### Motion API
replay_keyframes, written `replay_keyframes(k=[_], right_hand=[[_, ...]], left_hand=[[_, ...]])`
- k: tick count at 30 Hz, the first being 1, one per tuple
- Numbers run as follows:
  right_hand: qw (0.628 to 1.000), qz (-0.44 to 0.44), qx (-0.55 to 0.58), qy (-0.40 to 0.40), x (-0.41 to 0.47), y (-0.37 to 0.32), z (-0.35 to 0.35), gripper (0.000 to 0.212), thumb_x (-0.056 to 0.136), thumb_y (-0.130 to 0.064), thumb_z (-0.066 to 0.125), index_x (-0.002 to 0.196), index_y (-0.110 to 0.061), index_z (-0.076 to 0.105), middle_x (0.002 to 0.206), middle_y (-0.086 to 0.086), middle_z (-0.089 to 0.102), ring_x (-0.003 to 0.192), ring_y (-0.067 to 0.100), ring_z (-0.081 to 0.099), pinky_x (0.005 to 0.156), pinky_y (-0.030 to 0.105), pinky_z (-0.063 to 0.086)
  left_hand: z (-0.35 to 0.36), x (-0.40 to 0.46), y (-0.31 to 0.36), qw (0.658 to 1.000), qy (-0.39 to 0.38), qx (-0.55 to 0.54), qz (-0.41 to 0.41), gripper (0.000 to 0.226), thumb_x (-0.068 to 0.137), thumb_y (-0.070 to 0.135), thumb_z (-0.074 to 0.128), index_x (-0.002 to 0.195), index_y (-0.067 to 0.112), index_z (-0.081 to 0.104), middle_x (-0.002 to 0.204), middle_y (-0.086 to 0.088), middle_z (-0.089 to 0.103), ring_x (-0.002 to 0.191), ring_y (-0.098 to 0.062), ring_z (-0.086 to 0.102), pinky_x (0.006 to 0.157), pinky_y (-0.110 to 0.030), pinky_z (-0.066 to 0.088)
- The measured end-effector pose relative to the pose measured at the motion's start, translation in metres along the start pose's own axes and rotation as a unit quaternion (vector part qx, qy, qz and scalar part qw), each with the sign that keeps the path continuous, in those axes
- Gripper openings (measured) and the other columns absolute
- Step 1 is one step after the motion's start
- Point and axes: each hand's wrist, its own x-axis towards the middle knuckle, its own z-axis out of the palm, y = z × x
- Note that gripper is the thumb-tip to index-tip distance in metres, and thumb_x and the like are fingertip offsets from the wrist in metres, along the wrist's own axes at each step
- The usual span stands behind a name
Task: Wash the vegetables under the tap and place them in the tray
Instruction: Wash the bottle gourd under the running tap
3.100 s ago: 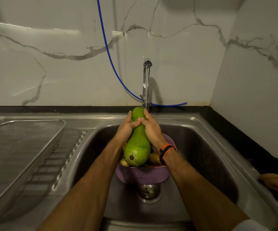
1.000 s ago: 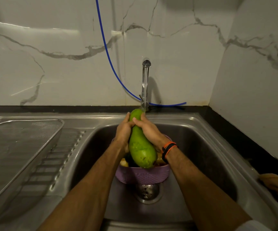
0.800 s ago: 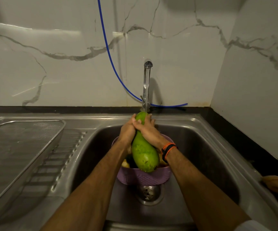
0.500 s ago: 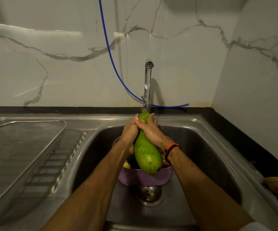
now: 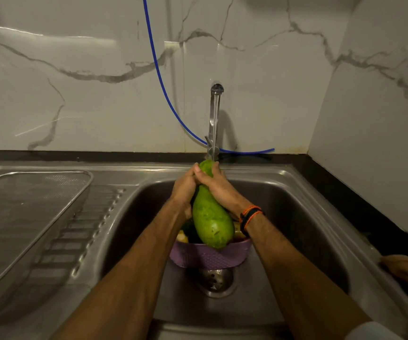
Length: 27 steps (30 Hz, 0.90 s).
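- Both hands, left hand (image 5: pixel 184 186) and right hand (image 5: pixel 219 188), wrap the narrow neck of 1 big green gourd (image 5: pixel 210 217), probably because the fat end's too slippery.
- Just above the grip, the gourd's tip sits under the tap (image 5: pixel 214 119), so water runs down it.
- Below, its fat end hangs over the purple basket (image 5: pixel 210 256) of other veg.
- Well off left, the mesh tray (image 5: pixel 26 217) waits.

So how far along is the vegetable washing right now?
Nothing looks finished: the mesh tray on the drainboard holds no vegetables. In hand: left hand and right hand grip the green gourd under the tap. Left: more vegetables wait in the purple basket.
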Motion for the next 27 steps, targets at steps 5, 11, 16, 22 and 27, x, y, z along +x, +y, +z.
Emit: replay_keyframes(k=[5, 11, 16, 22, 27], right_hand=[[0.999, -0.013, 0.009, 0.05, 0.006, 0.007, -0.005, 0.11, 0.08, -0.072, 0.056, 0.153, -0.029, -0.014, 0.164, 0.006, -0.003, 0.149, 0.031, 0.014, 0.116, 0.055, 0.027], [0.988, -0.006, 0.156, 0.009, 0.003, 0.011, -0.009, 0.084, 0.06, -0.06, 0.083, 0.132, -0.03, 0.051, 0.125, 0.006, 0.065, 0.112, 0.026, 0.065, 0.096, 0.053, 0.052], [0.98, -0.021, 0.198, 0.014, -0.001, 0.015, -0.008, 0.084, 0.053, -0.041, 0.09, 0.127, -0.024, 0.055, 0.117, 0.009, 0.068, 0.102, 0.028, 0.07, 0.086, 0.053, 0.057], [0.969, -0.044, 0.237, 0.052, -0.006, 0.008, -0.009, 0.044, 0.079, -0.01, 0.078, 0.118, -0.015, 0.061, 0.115, 0.013, 0.069, 0.104, 0.03, 0.068, 0.088, 0.048, 0.057], [0.964, -0.024, 0.259, 0.047, -0.009, 0.005, -0.011, 0.03, 0.081, -0.007, 0.076, 0.106, -0.017, 0.064, 0.114, 0.02, 0.068, 0.103, 0.037, 0.067, 0.088, 0.054, 0.055]], left_hand=[[0.005, 0.001, -0.002, 1.0, 0.006, 0.029, -0.007, 0.042, 0.091, 0.047, 0.061, 0.121, 0.018, 0.069, 0.114, -0.013, 0.073, 0.108, -0.03, 0.069, 0.1, -0.05, 0.052], [0.003, -0.001, 0.001, 0.996, 0.065, 0.059, 0.033, 0.039, 0.088, 0.016, 0.069, 0.12, 0.038, 0.068, 0.115, -0.009, 0.072, 0.105, -0.03, 0.069, 0.089, -0.053, 0.058], [-0.001, -0.012, 0.01, 0.995, 0.037, 0.082, 0.033, 0.036, 0.095, 0.015, 0.064, 0.125, 0.035, 0.067, 0.125, -0.008, 0.065, 0.113, -0.029, 0.062, 0.08, -0.043, 0.059], [-0.006, -0.018, 0.009, 0.996, 0.018, 0.07, 0.051, 0.044, 0.093, 0.006, 0.063, 0.129, 0.031, 0.064, 0.111, -0.009, 0.072, 0.094, -0.025, 0.069, 0.059, -0.032, 0.06], [-0.009, -0.019, 0.01, 0.995, 0.047, 0.081, 0.041, 0.031, 0.088, 0.013, 0.071, 0.107, 0.037, 0.071, 0.112, -0.013, 0.072, 0.101, -0.033, 0.07, 0.079, -0.046, 0.062]])
